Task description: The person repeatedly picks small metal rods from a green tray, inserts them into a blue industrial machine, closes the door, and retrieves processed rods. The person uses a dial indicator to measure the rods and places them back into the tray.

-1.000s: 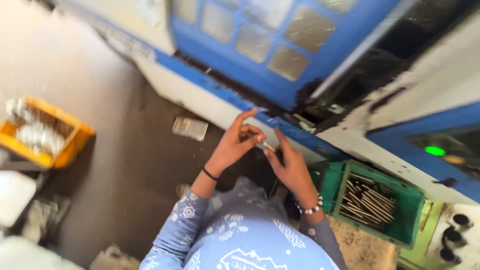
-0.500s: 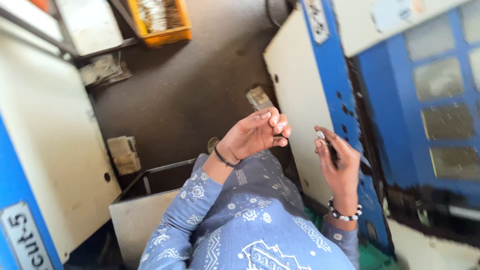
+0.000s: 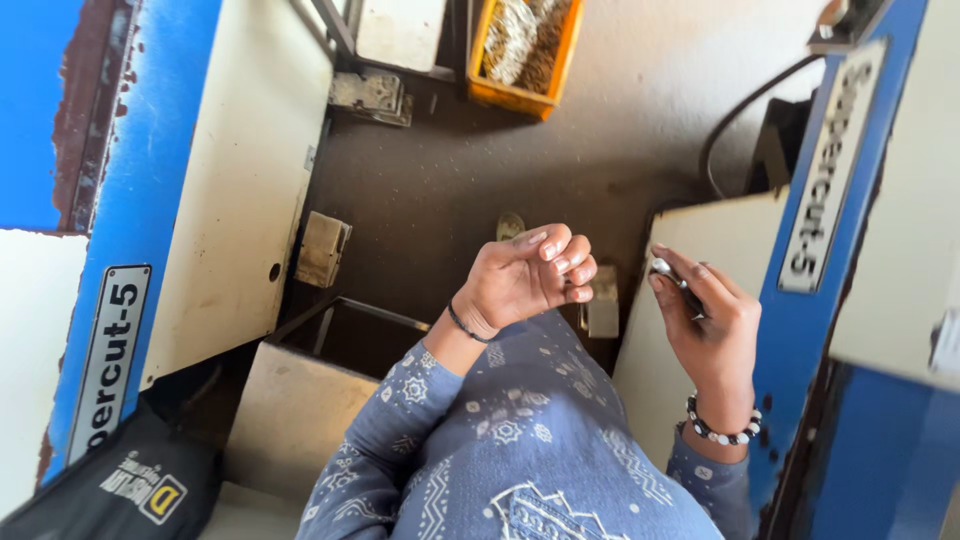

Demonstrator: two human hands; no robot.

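A person's right hand [image 3: 705,320] pinches a small metal piece [image 3: 668,271] at its fingertips, while the left hand [image 3: 525,277], loosely curled and holding nothing visible, hovers just beside it above the workshop floor [image 3: 450,190].

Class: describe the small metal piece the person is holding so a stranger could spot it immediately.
Start at the blue and cream machine panel on the right. In front of it the right hand, wearing a beaded bracelet, pinches a small shiny metal piece at its fingertips. The left hand is curled with nothing visible in it.
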